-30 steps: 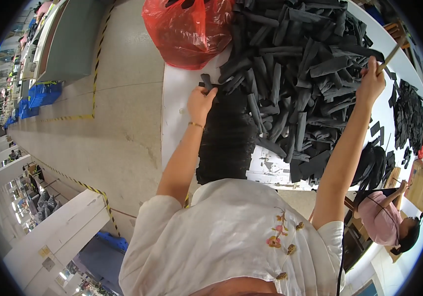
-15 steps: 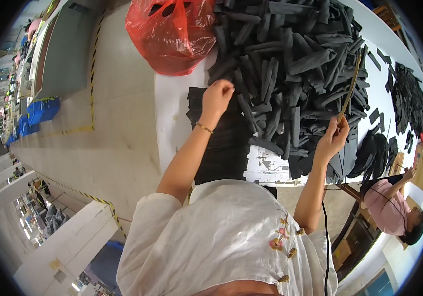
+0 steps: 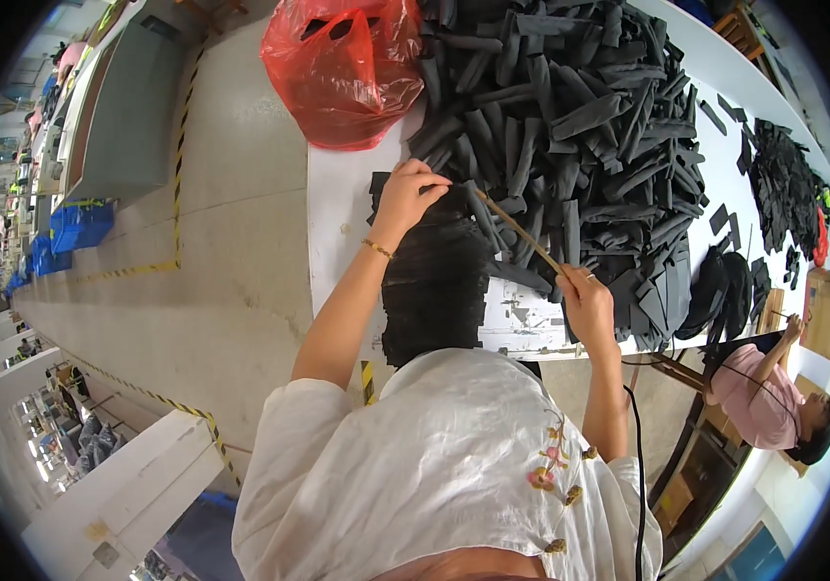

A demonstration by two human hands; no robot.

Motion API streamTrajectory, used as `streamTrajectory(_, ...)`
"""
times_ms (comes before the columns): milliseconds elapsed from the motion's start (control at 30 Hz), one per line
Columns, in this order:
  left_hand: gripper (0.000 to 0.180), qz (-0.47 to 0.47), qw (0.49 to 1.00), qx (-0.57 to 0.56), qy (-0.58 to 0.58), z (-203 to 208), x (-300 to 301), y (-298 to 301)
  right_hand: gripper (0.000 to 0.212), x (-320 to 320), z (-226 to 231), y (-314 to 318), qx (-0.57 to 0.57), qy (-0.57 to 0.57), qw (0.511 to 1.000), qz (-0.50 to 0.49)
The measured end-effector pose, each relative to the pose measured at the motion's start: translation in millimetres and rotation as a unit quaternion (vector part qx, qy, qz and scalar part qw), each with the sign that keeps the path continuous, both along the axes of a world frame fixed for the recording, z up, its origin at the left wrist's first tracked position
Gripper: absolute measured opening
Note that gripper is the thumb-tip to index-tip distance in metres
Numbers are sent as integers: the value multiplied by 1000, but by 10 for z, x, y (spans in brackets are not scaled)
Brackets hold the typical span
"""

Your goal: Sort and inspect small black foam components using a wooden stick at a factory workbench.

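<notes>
My right hand grips a thin yellowish-brown stick by its near end. The stick slants up and left, its far tip close to my left hand. My left hand is closed in a pinch above the far end of a layered row of flat black strips; what its fingertips hold is too dark and small to make out. Right of this row rises a big heap of curled dark-grey fabric-like strips, and the stick crosses in front of its left edge.
A red plastic bag sits at the white table's far left. More black pieces lie farther right, beside a black bundle. Another person in pink is at the right. A black cable hangs by my right side.
My right hand has come left and nearer, swinging the stick from pointing up to pointing left toward my left hand. My left hand has shifted slightly left, its fingertips now pointing right.
</notes>
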State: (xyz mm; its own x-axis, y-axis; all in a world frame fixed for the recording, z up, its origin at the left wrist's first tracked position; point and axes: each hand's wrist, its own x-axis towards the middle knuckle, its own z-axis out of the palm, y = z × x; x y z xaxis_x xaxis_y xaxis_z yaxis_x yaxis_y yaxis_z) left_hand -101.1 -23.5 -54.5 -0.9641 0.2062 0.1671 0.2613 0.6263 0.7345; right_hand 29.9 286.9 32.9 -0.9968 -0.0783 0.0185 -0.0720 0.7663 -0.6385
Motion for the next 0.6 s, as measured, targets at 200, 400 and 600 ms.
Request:
streamTrajectory(200, 10, -40, 998, -28, 43, 209, 155, 13, 19, 35, -55, -184, 64, 11, 997, 43)
streamTrajectory(400, 26, -27, 982, -10, 185, 727, 664, 568, 23, -54, -385, -659, -134, -49, 990, 2)
streamTrajectory(600, 24, 123, 491, 773, -382, 331, 884, 634, 15, 200, -484, -959, -259, -90, 962, 1)
